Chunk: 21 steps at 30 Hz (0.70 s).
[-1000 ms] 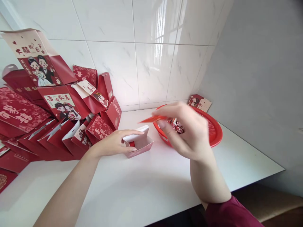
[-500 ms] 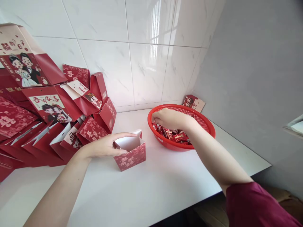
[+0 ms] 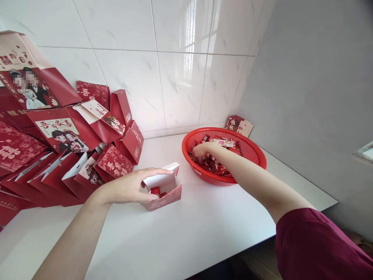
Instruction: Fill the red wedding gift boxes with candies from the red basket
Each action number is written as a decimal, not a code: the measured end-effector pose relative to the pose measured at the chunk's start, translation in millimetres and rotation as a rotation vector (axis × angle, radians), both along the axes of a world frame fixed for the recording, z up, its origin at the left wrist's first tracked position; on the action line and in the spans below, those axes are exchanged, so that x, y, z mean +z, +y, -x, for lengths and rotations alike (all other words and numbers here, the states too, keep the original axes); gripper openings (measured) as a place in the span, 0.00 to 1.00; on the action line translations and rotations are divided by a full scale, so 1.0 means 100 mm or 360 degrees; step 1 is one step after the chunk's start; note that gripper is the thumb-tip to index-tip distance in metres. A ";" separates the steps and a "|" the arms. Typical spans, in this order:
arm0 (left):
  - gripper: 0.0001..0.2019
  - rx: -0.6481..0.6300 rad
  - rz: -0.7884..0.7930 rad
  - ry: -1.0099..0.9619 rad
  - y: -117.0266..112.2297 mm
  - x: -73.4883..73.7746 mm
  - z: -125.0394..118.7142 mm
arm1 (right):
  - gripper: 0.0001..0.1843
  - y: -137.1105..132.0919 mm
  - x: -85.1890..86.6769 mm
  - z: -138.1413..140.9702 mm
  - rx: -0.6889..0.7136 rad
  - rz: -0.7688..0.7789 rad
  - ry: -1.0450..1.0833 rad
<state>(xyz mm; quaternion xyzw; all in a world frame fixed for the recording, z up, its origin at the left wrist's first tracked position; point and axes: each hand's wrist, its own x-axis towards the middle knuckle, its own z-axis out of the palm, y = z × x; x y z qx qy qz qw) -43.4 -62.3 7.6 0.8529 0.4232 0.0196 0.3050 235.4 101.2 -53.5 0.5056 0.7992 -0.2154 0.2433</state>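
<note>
My left hand (image 3: 131, 186) grips a red paper gift box (image 3: 166, 200) by its open top, thumb on the near wall and fingers over the far side. The box is tilted a little, and a few red wrapped candies (image 3: 155, 191) lie inside. My right hand (image 3: 203, 149) reaches into a red plastic basket (image 3: 256, 155), its fingers curled down among wrapped candies (image 3: 214, 167). Its fingertips are buried, so what they hold is hidden. A pale pink packet (image 3: 223, 142) lies on the candies behind that hand.
On the left stands a pile of red gift boxes (image 3: 70, 134), with several open ones (image 3: 55, 175) lined up in front. Another printed box (image 3: 239, 125) leans behind the basket. A tiled wall (image 3: 125, 70) backs the white table (image 3: 163, 241), whose front edge runs along the lower right.
My right hand has shifted right and deeper into the basket, uncovering candies behind it. The gift box in my left hand has tilted, showing the candies inside.
</note>
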 end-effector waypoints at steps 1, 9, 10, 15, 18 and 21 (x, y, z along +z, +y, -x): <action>0.32 -0.0003 -0.0016 0.0006 0.00 0.00 0.00 | 0.17 0.01 -0.01 -0.02 -0.0053 0.0016 -0.0038; 0.32 0.0020 0.0019 0.0010 -0.04 0.01 -0.02 | 0.31 0.02 0.07 -0.33 -0.0391 0.0079 -0.0169; 0.31 0.0008 -0.0013 0.0022 -0.05 0.01 -0.02 | 0.32 0.00 0.07 -0.35 -0.0391 0.0112 -0.0167; 0.33 -0.0118 -0.0131 0.0100 -0.16 0.01 -0.09 | 0.33 -0.11 0.08 -0.31 -0.0270 0.0075 -0.0112; 0.33 -0.0157 -0.0122 0.0102 -0.19 0.01 -0.13 | 0.23 -0.24 0.24 -0.24 -0.0226 -0.0112 -0.0080; 0.32 -0.0166 -0.0128 0.0039 -0.16 -0.01 -0.12 | 0.13 -0.50 0.52 -0.19 -0.0252 -0.0478 -0.0059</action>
